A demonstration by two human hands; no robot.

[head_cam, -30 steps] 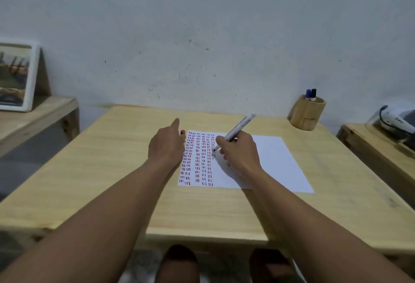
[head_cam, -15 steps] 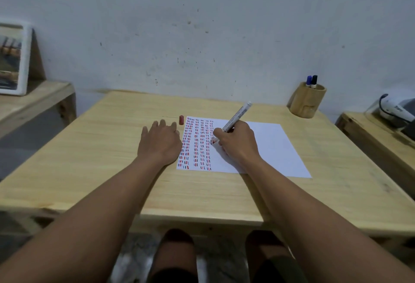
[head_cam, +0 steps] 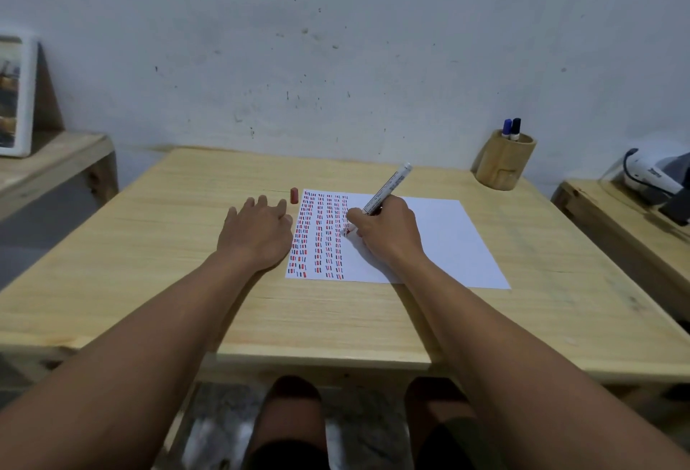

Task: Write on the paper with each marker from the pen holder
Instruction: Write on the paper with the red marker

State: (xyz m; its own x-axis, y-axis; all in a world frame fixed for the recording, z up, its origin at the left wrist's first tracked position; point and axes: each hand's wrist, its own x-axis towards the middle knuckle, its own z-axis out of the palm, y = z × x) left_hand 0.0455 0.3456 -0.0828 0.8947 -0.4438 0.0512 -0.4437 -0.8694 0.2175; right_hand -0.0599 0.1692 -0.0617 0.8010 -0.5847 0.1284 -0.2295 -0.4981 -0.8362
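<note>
A white paper (head_cam: 444,238) lies on the wooden table (head_cam: 157,245), its left part filled with columns of short red, blue and black marks. My right hand (head_cam: 384,230) grips a white-barrelled red marker (head_cam: 388,187), with the tip touching the paper beside the last column. My left hand (head_cam: 257,234) rests flat on the table just left of the sheet, fingers spread. The red cap (head_cam: 294,195) stands near the paper's far left corner. A wooden pen holder (head_cam: 502,165) at the far right holds a blue marker (head_cam: 506,128) and a black marker (head_cam: 516,128).
A lower wooden shelf (head_cam: 56,159) with a framed picture (head_cam: 15,96) stands at the left. Another wooden surface (head_cam: 627,219) at the right carries a white device with a cable (head_cam: 653,174). A wall runs behind the table. My knees show under the near edge.
My left hand set the red cap down by the paper's corner and drew back to lie flat. The right hand's marker tip came down onto the paper.
</note>
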